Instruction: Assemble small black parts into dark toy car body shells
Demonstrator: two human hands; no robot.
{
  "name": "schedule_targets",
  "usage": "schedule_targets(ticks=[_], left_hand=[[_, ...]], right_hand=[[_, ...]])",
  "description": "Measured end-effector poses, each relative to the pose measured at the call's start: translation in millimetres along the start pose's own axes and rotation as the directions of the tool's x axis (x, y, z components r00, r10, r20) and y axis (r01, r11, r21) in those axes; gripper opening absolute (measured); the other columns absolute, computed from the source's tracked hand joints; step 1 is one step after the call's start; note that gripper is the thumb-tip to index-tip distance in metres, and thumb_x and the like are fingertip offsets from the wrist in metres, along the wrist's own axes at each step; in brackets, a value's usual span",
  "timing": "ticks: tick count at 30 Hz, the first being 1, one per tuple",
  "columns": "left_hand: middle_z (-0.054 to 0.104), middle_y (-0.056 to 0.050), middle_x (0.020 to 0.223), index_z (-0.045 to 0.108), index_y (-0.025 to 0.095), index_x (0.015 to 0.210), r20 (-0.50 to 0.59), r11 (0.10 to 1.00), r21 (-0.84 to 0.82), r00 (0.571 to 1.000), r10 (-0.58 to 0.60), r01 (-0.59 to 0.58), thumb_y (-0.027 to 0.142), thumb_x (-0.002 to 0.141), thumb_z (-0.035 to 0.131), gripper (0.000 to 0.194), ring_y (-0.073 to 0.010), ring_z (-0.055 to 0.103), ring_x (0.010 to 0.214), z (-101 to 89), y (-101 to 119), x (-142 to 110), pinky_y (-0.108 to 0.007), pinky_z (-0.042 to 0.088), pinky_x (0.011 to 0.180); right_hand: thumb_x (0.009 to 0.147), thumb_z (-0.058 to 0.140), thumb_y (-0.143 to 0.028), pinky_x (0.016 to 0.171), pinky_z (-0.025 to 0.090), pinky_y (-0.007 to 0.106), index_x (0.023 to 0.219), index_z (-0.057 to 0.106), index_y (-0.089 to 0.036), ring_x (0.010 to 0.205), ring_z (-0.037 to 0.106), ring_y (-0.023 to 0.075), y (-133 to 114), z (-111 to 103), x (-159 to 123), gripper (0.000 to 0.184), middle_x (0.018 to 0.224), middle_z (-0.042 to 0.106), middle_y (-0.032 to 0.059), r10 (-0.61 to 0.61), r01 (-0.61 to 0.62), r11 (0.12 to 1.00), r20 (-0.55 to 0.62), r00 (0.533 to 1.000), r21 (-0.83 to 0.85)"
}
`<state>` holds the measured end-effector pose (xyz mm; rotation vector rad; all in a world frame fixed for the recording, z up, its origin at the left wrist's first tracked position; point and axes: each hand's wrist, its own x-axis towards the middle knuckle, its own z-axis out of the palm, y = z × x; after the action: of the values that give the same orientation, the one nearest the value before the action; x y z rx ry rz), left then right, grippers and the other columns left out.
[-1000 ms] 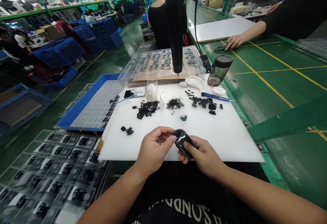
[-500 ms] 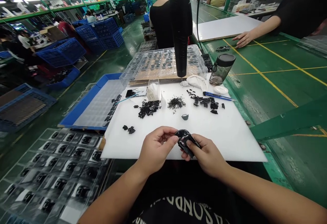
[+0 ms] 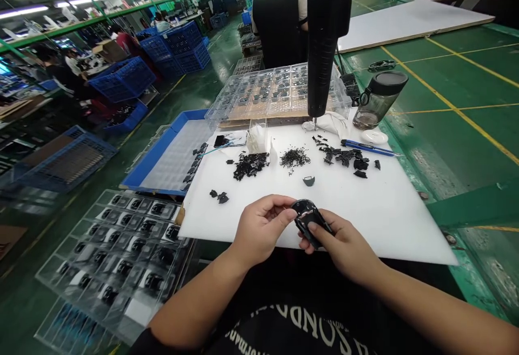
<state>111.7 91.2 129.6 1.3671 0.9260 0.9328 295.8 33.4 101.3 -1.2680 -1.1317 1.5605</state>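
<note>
A dark plastic housing (image 3: 307, 214), rounded at its far end like a computer mouse shell, is held tilted over the near edge of the white work board (image 3: 251, 225). My right hand (image 3: 344, 241) grips its right side, with the thumb across the inner face. The thumb and fingertips of my left hand (image 3: 261, 228) close on the rounded end at the upper left. Whether those fingertips also hold a small part cannot be seen. Just beyond lies a grey half-round piece (image 3: 308, 181). Behind that is a heap of tiny black screws (image 3: 295, 157).
An electric screwdriver (image 3: 322, 68) hangs point-down over the board. Black plastic parts lie in piles at left (image 3: 249, 166) and right (image 3: 344, 156). A blue pen-like tool (image 3: 367, 147) and a dark bottle (image 3: 379, 98) stand right. Clear trays (image 3: 259, 104) and a blue tray (image 3: 152, 186) border the board.
The view has swung left, so the board and its contents sit further right. My grip on the housing looks nearly the same. A co-worker's hand has left the green table surface at right.
</note>
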Motion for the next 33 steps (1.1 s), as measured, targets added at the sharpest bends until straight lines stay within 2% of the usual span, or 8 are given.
schedule_targets(ticks=[3,7,11,15,17,21,25,33], left_hand=[[0.074,0.000,0.085,0.072,0.020,0.096,-0.019,1.000,0.019,1.000,-0.014,0.015,0.031,0.083,0.071,0.017,-0.0076,0.066,0.074,-2.8,-1.6,2.1,-0.015,0.053,0.070],[0.074,0.000,0.082,0.073,0.020,0.095,0.005,0.999,0.022,1.000,-0.024,0.024,0.032,0.084,0.070,0.016,-0.0067,0.065,0.071,-5.4,0.0,4.5,-0.014,0.053,0.068],[0.072,0.000,0.077,0.073,0.020,0.094,0.069,0.998,-0.039,0.997,-0.046,0.049,0.032,0.084,0.070,0.016,-0.0074,0.065,0.069,-4.9,0.4,7.0,-0.017,0.054,0.069],[0.073,-0.003,0.092,0.072,0.021,0.102,0.093,0.996,-0.091,0.996,-0.011,0.020,0.032,0.087,0.067,0.020,-0.0099,0.067,0.081,-5.2,-5.0,7.0,-0.020,0.054,0.078],[0.071,-0.006,0.106,0.070,0.022,0.109,0.104,0.991,-0.132,0.994,0.011,0.003,0.034,0.089,0.064,0.024,-0.0126,0.066,0.090,-5.8,-10.0,4.8,-0.023,0.054,0.082],[0.069,-0.008,0.108,0.068,0.022,0.116,0.132,0.970,-0.237,0.991,-0.013,0.044,0.038,0.092,0.059,0.030,-0.0159,0.063,0.095,-7.4,-21.4,-2.6,-0.028,0.053,0.083],[0.068,-0.008,0.103,0.067,0.021,0.117,0.190,0.943,-0.306,0.979,-0.071,0.128,0.038,0.092,0.059,0.031,-0.0160,0.063,0.089,-10.5,-27.0,-10.2,-0.032,0.051,0.085],[0.067,-0.006,0.101,0.068,0.020,0.110,0.149,0.970,-0.227,0.987,-0.058,0.091,0.034,0.090,0.062,0.025,-0.0136,0.062,0.088,-12.6,-21.4,-16.8,-0.026,0.051,0.082]], right_hand=[[0.092,0.062,-0.049,0.077,0.051,0.034,0.110,0.057,-0.016,0.081,0.065,0.0185,2.3,0.9,1.4,0.038,0.098,0.069,0.0097,0.020,-0.035,0.988,0.100,0.995,0.149],[0.092,0.058,-0.055,0.072,0.050,0.027,0.119,0.056,-0.018,0.083,0.065,0.0160,1.0,5.1,0.3,0.046,0.109,0.067,0.0107,0.014,-0.117,0.902,0.243,0.970,0.416],[0.098,0.045,-0.057,0.071,0.049,0.025,0.113,0.061,-0.018,0.079,0.062,0.0133,-1.4,4.3,-1.2,0.045,0.103,0.067,0.0091,-0.030,-0.113,0.890,0.305,0.952,0.441],[0.097,0.052,-0.048,0.077,0.050,0.027,0.114,0.061,-0.023,0.082,0.060,0.0142,-5.7,-3.0,-0.2,0.031,0.097,0.066,0.0038,-0.132,0.119,0.989,0.171,0.976,0.085],[0.095,0.058,-0.041,0.083,0.050,0.029,0.120,0.057,-0.026,0.092,0.061,0.0170,-8.2,-5.6,0.4,0.030,0.103,0.066,0.0033,-0.220,0.229,0.962,0.076,0.972,-0.151],[0.088,0.066,-0.029,0.086,0.051,0.032,0.124,0.053,-0.029,0.102,0.061,0.0205,-8.6,-6.1,1.2,0.038,0.115,0.064,0.0034,-0.457,0.399,0.789,-0.012,0.889,-0.468],[0.086,0.071,-0.030,0.081,0.052,0.034,0.130,0.049,-0.027,0.095,0.061,0.0223,-3.1,-6.9,1.8,0.049,0.108,0.064,0.0063,-0.649,0.533,0.558,0.065,0.758,-0.635],[0.090,0.067,-0.034,0.076,0.053,0.039,0.136,0.046,-0.019,0.091,0.061,0.0263,1.5,-9.8,3.2,0.053,0.104,0.062,0.0136,-0.769,0.580,0.245,0.208,0.604,-0.777]])
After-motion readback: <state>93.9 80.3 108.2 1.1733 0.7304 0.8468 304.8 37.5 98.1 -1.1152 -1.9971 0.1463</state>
